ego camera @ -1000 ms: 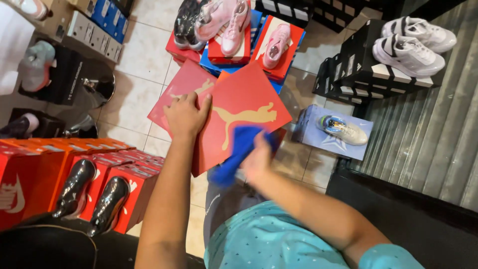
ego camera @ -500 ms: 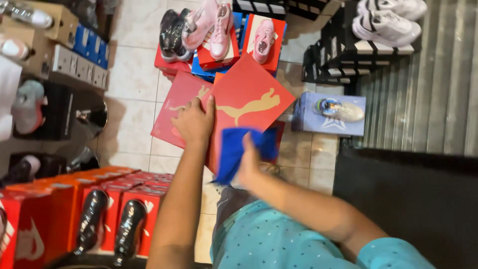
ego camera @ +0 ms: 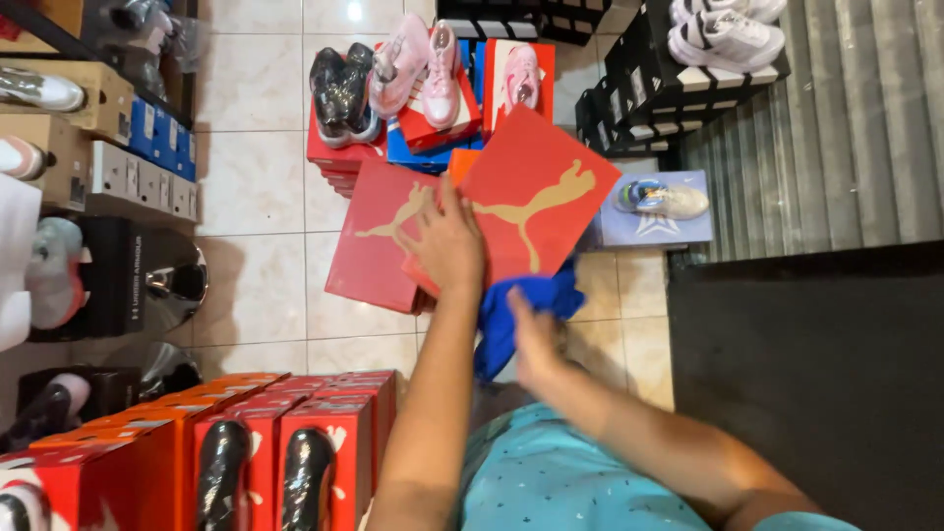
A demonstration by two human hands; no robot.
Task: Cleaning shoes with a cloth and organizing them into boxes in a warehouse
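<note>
My left hand (ego camera: 447,246) lies flat on a red shoebox (ego camera: 536,192) with a gold leaping-cat mark, which it holds up tilted over the floor. Just below the box's lower edge, my right hand (ego camera: 531,339) grips a bunched blue cloth (ego camera: 516,305); the cloth touches that edge. A second red shoebox (ego camera: 379,251) of the same kind lies on the tiled floor beneath, partly covered by the held box.
Stacked boxes topped with black and pink sneakers (ego camera: 423,74) stand behind. A pale blue box with a sneaker (ego camera: 657,206) sits to the right beside dark steps (ego camera: 816,128). Red boxes with black shoes (ego camera: 265,442) line the near left; shelves of boxes (ego camera: 108,147) fill the far left.
The view has swung, so the boxes sit further right in the frame. My left hand stays pressed on the red box, and the cloth in my right hand has slid down toward its lower edge.
</note>
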